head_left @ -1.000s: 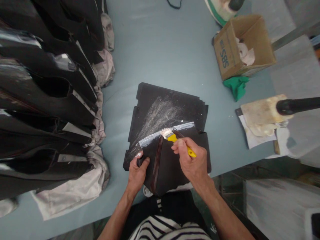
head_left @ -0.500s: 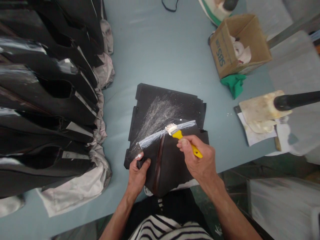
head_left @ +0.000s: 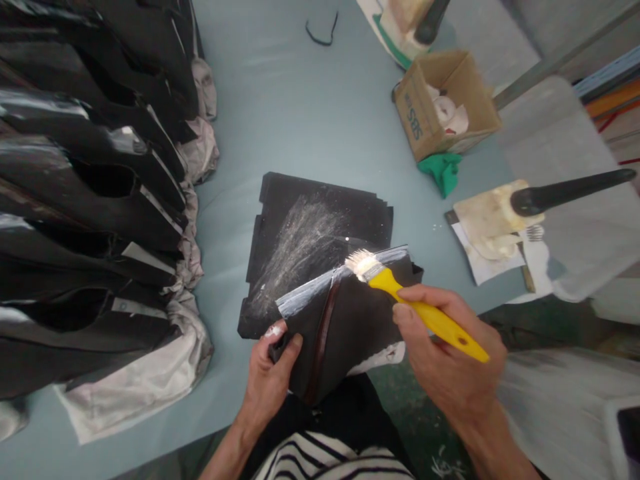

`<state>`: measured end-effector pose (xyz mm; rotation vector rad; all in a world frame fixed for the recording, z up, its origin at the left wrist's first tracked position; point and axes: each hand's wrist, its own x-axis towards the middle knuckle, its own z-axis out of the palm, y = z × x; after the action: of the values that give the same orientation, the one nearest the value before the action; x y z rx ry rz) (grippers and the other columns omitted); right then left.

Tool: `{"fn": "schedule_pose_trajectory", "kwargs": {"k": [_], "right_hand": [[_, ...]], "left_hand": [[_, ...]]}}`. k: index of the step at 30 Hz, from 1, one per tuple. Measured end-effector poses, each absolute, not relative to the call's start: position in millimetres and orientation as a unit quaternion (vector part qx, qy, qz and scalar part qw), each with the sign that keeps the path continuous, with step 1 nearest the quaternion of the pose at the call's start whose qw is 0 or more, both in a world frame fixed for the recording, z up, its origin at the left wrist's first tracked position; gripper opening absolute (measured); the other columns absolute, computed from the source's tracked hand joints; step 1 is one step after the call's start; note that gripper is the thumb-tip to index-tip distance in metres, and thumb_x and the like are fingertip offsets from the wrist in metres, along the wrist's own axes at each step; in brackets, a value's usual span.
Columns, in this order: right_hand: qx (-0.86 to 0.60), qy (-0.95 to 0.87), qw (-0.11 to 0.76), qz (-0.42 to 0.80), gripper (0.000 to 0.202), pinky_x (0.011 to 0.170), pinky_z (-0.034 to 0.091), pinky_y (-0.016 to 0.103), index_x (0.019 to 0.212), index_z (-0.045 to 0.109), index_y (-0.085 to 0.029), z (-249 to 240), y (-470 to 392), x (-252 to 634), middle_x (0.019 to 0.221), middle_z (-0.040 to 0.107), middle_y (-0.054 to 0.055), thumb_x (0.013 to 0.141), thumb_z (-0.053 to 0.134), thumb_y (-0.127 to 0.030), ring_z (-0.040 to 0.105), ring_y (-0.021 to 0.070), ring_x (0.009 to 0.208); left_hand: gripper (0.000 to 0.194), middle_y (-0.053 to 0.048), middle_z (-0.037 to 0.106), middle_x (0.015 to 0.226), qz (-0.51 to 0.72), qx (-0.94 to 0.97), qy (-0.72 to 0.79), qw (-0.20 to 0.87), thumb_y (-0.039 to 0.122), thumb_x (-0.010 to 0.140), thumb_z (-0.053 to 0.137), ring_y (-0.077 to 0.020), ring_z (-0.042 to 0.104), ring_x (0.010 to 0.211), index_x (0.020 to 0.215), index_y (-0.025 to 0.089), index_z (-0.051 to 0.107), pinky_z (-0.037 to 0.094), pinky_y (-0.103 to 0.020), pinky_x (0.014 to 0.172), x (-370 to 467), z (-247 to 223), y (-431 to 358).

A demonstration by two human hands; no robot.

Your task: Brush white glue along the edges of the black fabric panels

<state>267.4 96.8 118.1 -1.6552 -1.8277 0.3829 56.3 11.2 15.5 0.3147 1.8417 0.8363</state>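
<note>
My right hand [head_left: 453, 353] grips the yellow handle of a flat brush [head_left: 417, 303]. White paste coats the bristles, which are at the panel's upper edge, just right of a dark brown strip [head_left: 324, 327]. Between the thumb and fingers of my left hand [head_left: 273, 363] is the left corner of a black panel [head_left: 363, 313] with that strip down its middle. A streaky white band runs along the panel's upper edge, and white smears mark a left fingertip. Beneath lies a notched black board [head_left: 320, 193], rubbed with whitish streaks.
Several black pieces with pale cloth [head_left: 185, 333] line the table's left side. At right are a cardboard box [head_left: 420, 120] holding a white roll, a green cloth [head_left: 443, 172], and a pasty container [head_left: 487, 210] with a black handle. A black cord [head_left: 320, 41] lies at the back.
The brush has come up nearer the camera and swung rightward with my right hand. The black panel's right side has shifted right over the board. My left hand keeps its hold; the view has shifted slightly.
</note>
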Motion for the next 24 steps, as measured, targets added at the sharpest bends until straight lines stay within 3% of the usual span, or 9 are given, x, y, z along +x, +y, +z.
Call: {"fn": "schedule_pose_trajectory", "kwargs": {"k": [4, 10, 14, 19, 24], "right_hand": [[-0.538, -0.772, 0.304, 0.148, 0.012, 0.068, 0.059, 0.020, 0.095, 0.064, -0.022, 141, 107, 272, 0.082, 0.076, -0.001, 0.105, 0.058, -0.021, 0.073, 0.0128, 0.066], [-0.392, -0.859, 0.254, 0.212, 0.020, 0.066, 0.056, 0.024, 0.089, 0.061, -0.022, 137, 126, 259, 0.076, 0.073, -0.002, 0.108, 0.053, -0.021, 0.070, 0.0131, 0.065], [-0.413, -0.865, 0.247, 0.138, 0.025, 0.063, 0.053, 0.026, 0.087, 0.061, -0.024, 131, 133, 258, 0.077, 0.074, 0.000, 0.110, 0.052, -0.028, 0.071, 0.0155, 0.066], [-0.393, -0.860, 0.257, 0.200, 0.018, 0.064, 0.054, 0.027, 0.090, 0.060, -0.026, 138, 128, 256, 0.075, 0.072, -0.002, 0.108, 0.055, -0.024, 0.069, 0.0152, 0.063], [-0.483, -0.806, 0.307, 0.152, 0.019, 0.063, 0.052, 0.027, 0.087, 0.063, -0.024, 118, 136, 264, 0.078, 0.074, 0.000, 0.105, 0.057, -0.024, 0.070, 0.0167, 0.064]], "left_hand": [[0.046, -0.009, 0.082, 0.111, 0.359, 0.139, 0.766, 0.515, 0.048, 0.059, 0.092, -0.0345, 0.071, 0.118, 0.094, 0.022, 0.079, 0.049, -0.048, 0.113, 59, 15, 6], [0.042, -0.009, 0.082, 0.104, 0.374, 0.142, 0.753, 0.523, 0.048, 0.061, 0.092, -0.0356, 0.072, 0.114, 0.089, 0.019, 0.079, 0.052, -0.049, 0.110, 62, 13, -2], [0.037, -0.008, 0.081, 0.102, 0.394, 0.128, 0.746, 0.521, 0.042, 0.062, 0.092, -0.0339, 0.072, 0.113, 0.089, 0.020, 0.079, 0.053, -0.045, 0.108, 63, 11, -6], [0.035, -0.007, 0.080, 0.101, 0.413, 0.105, 0.740, 0.521, 0.035, 0.061, 0.094, -0.0333, 0.071, 0.116, 0.090, 0.022, 0.078, 0.053, -0.043, 0.108, 63, 7, -6], [0.039, -0.008, 0.080, 0.104, 0.412, 0.090, 0.737, 0.528, 0.033, 0.060, 0.096, -0.0334, 0.070, 0.120, 0.092, 0.021, 0.078, 0.050, -0.044, 0.112, 58, 5, -1]]}}
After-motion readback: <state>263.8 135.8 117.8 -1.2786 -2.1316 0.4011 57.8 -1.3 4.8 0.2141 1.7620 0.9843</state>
